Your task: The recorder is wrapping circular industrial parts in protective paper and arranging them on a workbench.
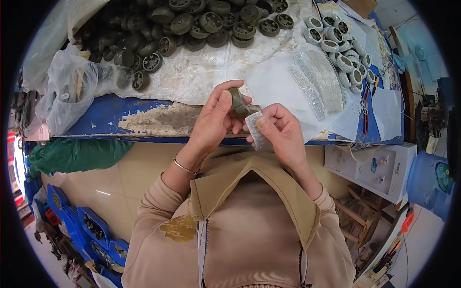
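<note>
My left hand [214, 111] is closed around a small dark olive plastic wheel [238, 102], held up just in front of the table edge. Between the thumb and fingers of my right hand [283, 127] is a short strip of glittering rhinestone trim [256, 130]. The strip's upper end is close to the wheel's lower side; whether they touch I cannot tell. On the table to the right lie longer rhinestone strips [319, 86] on white paper. A heap of bare olive wheels [211, 24] covers the far left and middle of the table.
Wheels wrapped in rhinestones [345, 62] are piled at the far right, beside red-handled pliers [366, 113]. A clear plastic bag [69, 91] sits at the table's left. Blue bins [91, 225] stand on the floor to the left, and a white water dispenser [379, 170] is on the right.
</note>
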Tool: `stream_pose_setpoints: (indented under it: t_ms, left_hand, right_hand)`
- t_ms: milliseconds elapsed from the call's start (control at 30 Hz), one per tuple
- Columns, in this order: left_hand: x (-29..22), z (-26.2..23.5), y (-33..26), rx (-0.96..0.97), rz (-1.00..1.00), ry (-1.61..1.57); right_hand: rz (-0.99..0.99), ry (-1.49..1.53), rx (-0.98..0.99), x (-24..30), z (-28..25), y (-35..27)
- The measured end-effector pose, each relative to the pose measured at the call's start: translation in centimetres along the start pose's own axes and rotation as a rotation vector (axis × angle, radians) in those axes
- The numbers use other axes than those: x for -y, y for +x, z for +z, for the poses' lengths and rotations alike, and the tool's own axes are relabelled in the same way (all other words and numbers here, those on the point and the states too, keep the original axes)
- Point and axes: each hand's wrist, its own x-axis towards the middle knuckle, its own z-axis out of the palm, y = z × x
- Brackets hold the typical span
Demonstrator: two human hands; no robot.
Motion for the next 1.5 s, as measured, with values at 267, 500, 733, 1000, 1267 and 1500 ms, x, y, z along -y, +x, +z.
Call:
stream_pose_setpoints:
  t_ms: [267,500,733,1000,1267,1500]
  left_hand:
    - [0.4,0.3,-0.5,-0.014,0.038,0.045]
    - [0.1,0.3,-0.9,0.020,-0.011,0.110]
    - [0.7,-0.2,-0.8,0.070,-0.004,-0.019]
    - [0.0,-0.2,-1.1,0.120,0.023,0.066]
    - [-0.2,0.0,-1.2,0.108,0.049,0.061]
    - [-0.3,0.0,-1.5,0.061,-0.018,0.071]
  right_hand:
    - [0.061,-0.072,-0.009,0.0,0.6,0.3]
    - [0.129,-0.094,0.017,-0.2,0.4,0.6]
    - [0.117,-0.111,0.037,-0.1,0.4,0.7]
    - [0.114,-0.097,0.024,-0.7,0.0,0.8]
    - [0.130,-0.071,-0.005,-0.7,0.2,1.0]
    - [0.147,-0.099,-0.018,-1.0,0.1,1.3]
